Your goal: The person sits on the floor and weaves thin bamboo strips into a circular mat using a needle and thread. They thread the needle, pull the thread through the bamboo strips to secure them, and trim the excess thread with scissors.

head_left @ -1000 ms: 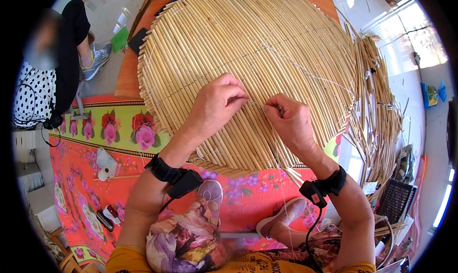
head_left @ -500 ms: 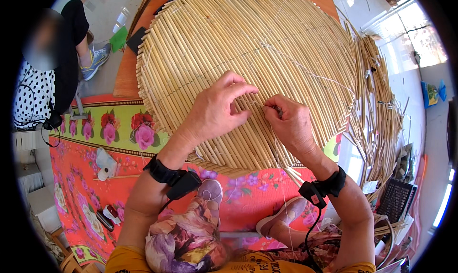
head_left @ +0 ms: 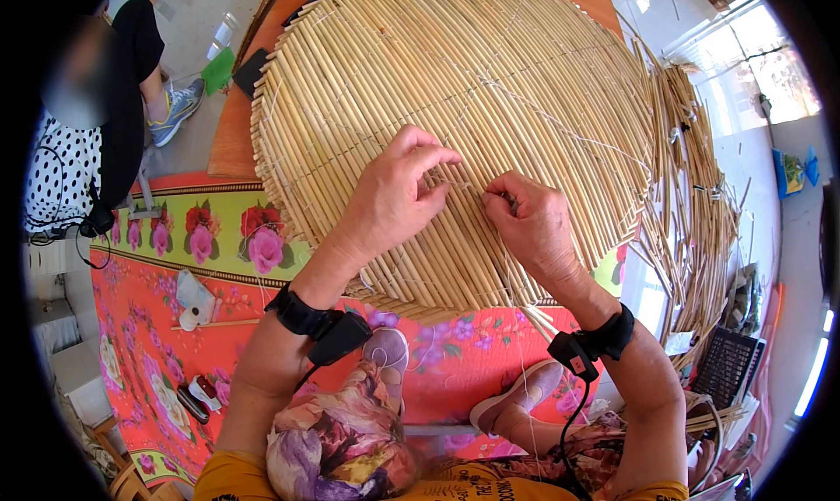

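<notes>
A large round mat of pale straw-coloured stalks (head_left: 376, 90), laid side by side and bound by rows of thread, spreads under both hands. Over its near middle is my left hand (head_left: 394, 190), thumb and forefinger apart. Thin pale thread shows by its fingertips; whether they touch it is unclear. A short way to the right, my right hand (head_left: 534, 221) is closed in a pinch just over the stalks. Something small and dark shows between its fingers, too hidden to name. White thread (head_left: 573, 136) runs loosely across the mat's right part.
Bundles of loose stalks (head_left: 691, 168) lie to the right, near a black crate (head_left: 728, 361). Under the mat is an orange-brown board (head_left: 229, 142). Red flowered cloth (head_left: 289, 405) covers the near side, with a white roll (head_left: 194, 313) on it. Another person sits at the far left.
My left hand has shifted slightly left, away from my right hand, and its thumb has drawn back. My right hand stays nearly where it was, still pinched.
</notes>
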